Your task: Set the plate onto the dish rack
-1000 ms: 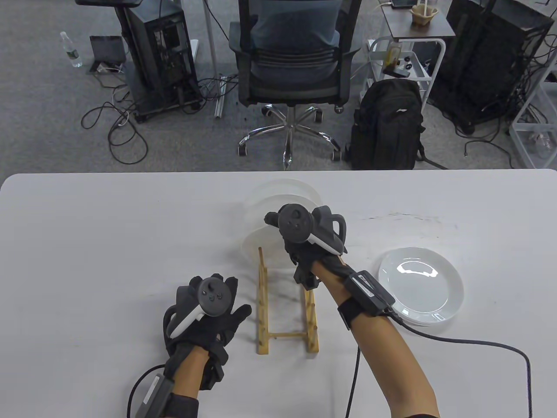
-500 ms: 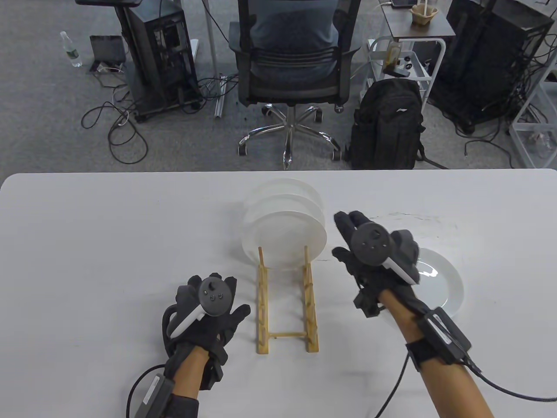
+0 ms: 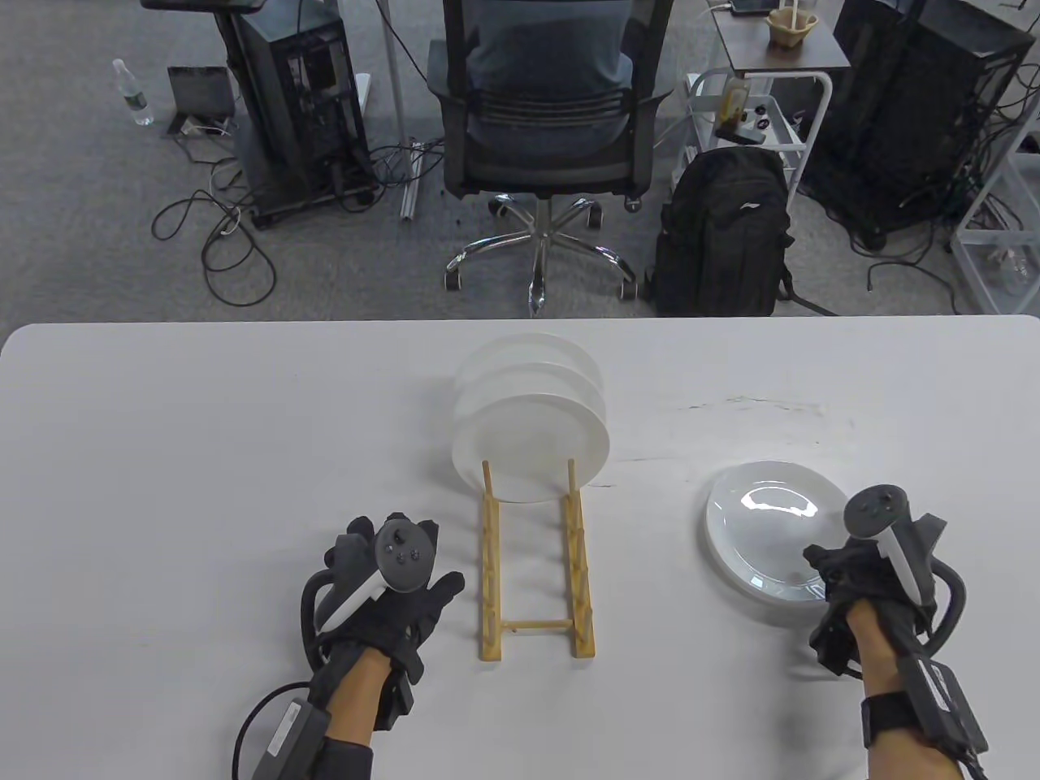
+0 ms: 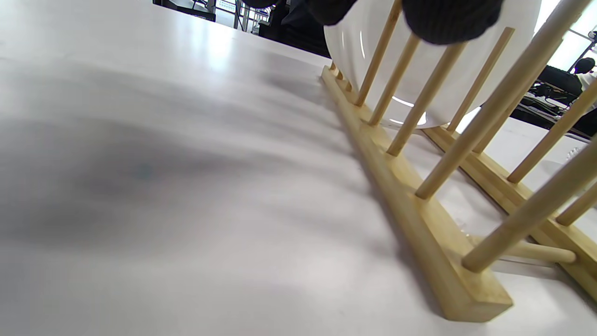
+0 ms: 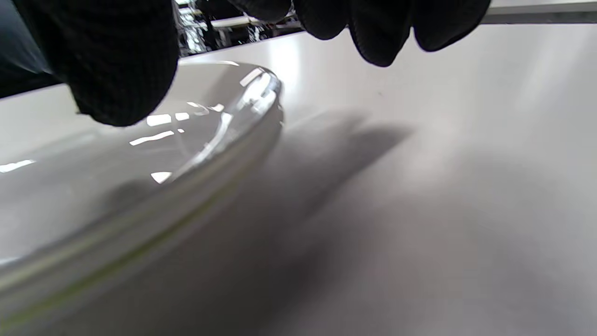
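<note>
A wooden dish rack (image 3: 532,585) lies mid-table, and three white plates (image 3: 530,443) stand upright in its far slots. A stack of white plates (image 3: 764,520) lies flat to the right. My right hand (image 3: 833,569) is at the stack's near right rim. In the right wrist view its thumb (image 5: 107,60) hangs over the top plate (image 5: 140,154) and its fingers (image 5: 382,28) hang past the rim, with no grip showing. My left hand (image 3: 418,569) rests open on the table beside the rack's left rail (image 4: 410,205), holding nothing.
The white table (image 3: 203,455) runs to a far edge behind the rack. Past it stand an office chair (image 3: 544,106), a black backpack (image 3: 723,236) and equipment carts. A cable trails from each wrist toward the near edge.
My right hand let go of the front plate standing in the rack, then moved right and nearer to the rim of the flat stack. The left hand has hardly moved.
</note>
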